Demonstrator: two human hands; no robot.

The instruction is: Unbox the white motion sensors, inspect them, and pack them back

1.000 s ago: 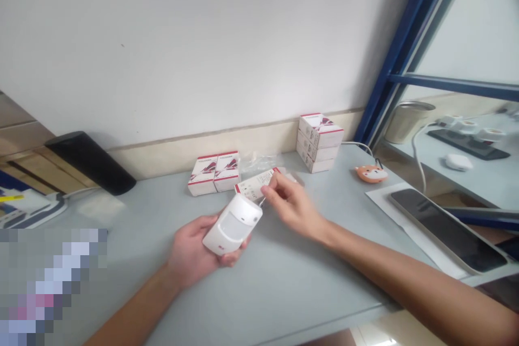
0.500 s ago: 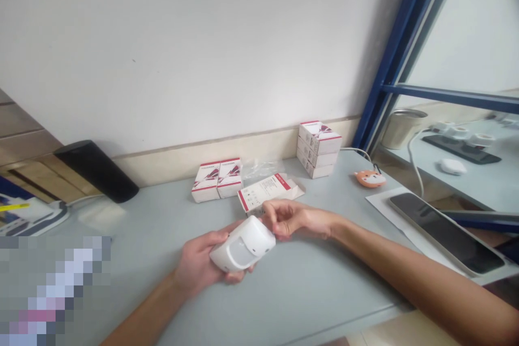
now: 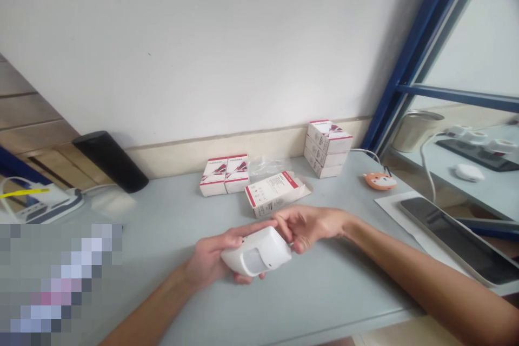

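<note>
My left hand (image 3: 211, 259) is wrapped round a white plastic motion sensor (image 3: 257, 251), holding it just above the grey desk (image 3: 316, 292). My right hand (image 3: 310, 225) is at the sensor's far end, fingers pinched against its top edge; a thin tool seen earlier is hidden now. Just behind the hands an open white and red box (image 3: 273, 192) lies on its side.
Two small white and red boxes (image 3: 224, 174) stand by the wall, a stack of three (image 3: 327, 148) further right. A black cylinder (image 3: 109, 161) lies at the left, a phone (image 3: 462, 238) on paper at the right, an orange figure (image 3: 379, 180) beside it.
My left hand has tipped the sensor over to lie more level and lower. My right hand came down from the open box to the sensor's end and closed on it.
</note>
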